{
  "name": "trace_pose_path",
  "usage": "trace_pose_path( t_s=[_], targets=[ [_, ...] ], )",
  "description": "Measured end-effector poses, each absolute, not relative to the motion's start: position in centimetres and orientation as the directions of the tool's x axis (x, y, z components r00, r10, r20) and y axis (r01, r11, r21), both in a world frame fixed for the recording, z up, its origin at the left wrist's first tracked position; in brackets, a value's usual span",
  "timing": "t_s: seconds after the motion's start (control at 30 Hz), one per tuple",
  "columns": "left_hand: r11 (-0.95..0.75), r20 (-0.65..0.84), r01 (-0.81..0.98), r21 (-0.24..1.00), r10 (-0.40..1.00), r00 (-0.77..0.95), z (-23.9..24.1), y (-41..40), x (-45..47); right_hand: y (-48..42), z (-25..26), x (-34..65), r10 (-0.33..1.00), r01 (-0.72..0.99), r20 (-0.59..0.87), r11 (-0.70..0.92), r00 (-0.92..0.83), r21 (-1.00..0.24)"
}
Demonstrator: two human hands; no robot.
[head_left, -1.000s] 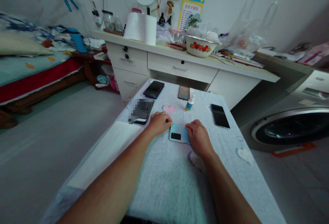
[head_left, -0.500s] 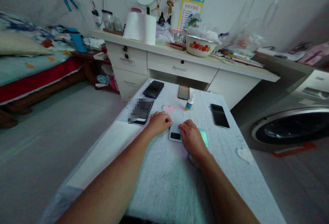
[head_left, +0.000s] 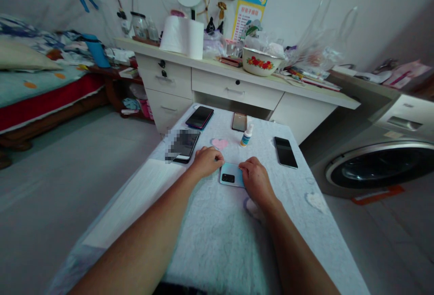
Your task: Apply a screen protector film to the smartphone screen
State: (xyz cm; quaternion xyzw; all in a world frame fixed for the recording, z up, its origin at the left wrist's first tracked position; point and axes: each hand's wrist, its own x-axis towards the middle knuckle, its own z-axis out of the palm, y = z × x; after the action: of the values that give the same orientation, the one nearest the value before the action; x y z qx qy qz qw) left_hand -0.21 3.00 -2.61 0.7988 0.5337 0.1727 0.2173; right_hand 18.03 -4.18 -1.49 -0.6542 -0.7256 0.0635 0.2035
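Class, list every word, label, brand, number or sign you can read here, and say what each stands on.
"好孩子": start of the heading on the yellow wall poster; its last characters are too blurred.
Poster's smaller lines: too small to read.
Label on the small bottle: too small to read.
Light blue phone: no readable text on its visible back.
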Motion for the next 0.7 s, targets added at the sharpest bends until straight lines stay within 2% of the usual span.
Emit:
trace_pose_path(
  t_s=[0.43, 0.53, 0.7],
  targets=[
    [-0.338, 0.064, 0.769, 0.542, 0.929, 0.364, -2.9, 3.0, -0.2, -4.0, -0.2, 19.7, 0.986, 0.955, 0.091, 0.157, -0.138, -0.250],
    [-0.347, 0.073, 0.766, 0.541, 0.927, 0.369, -3.2, 3.1, -0.2, -4.2, -0.4, 20.4, 0.988, 0.963, 0.098, 0.140, -0.120, -0.232],
    [-0.338, 0.061, 0.762, 0.552, 0.928, 0.367, -3.1, 3.1, -0.1, -5.1, -0.9, 21.4, 0.983, 0.950, 0.178, 0.086, -0.033, -0.300]
  ],
)
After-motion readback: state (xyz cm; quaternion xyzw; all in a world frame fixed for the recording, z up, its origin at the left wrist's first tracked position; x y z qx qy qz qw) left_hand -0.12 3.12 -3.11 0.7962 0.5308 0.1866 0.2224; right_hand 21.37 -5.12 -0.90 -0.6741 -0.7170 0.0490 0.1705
